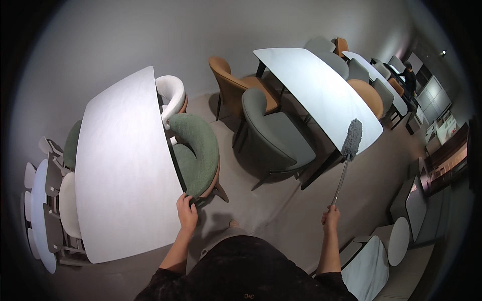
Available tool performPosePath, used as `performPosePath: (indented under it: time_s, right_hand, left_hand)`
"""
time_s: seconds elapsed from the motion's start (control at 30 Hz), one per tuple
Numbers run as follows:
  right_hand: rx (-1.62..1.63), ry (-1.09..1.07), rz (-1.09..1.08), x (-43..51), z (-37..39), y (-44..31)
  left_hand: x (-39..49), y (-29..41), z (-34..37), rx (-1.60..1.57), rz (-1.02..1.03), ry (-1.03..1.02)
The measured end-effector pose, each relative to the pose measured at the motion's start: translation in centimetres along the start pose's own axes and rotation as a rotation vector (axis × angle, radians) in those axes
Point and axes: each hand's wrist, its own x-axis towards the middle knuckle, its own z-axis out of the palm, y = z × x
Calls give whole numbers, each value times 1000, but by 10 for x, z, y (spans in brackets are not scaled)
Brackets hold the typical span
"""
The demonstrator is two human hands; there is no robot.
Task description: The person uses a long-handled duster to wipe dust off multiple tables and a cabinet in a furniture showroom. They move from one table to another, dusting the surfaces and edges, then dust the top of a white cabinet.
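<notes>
My right hand (331, 217) is closed around the thin handle of a grey fluffy duster (353, 141). The duster's head appears over the near corner of a white marble-look dining table (312, 84); contact with the top cannot be told. At the edge of a pale table (128, 161), my left hand (187, 212) has its fingers curled on the near end of a green upholstered chair's backrest (205, 154). That chair is partly tucked under the pale tabletop.
Grey (263, 131) and tan (233, 84) chairs stand between the two tables. A white chair (171, 94) sits behind the green one. Lower right are a marble-topped table (365, 269) and a round-topped piece (399, 240). A person (409, 79) stands far back right.
</notes>
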Motion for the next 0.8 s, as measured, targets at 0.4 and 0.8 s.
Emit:
performPosePath:
  time_s: [0.4,0.8]
  right_hand:
    - [80,200,-34,71,63,-23]
    - [348,173,-28,249,131,-133]
  left_hand:
    - [64,14,32,-31,29,39]
    - [56,44,52,-29,-197,239]
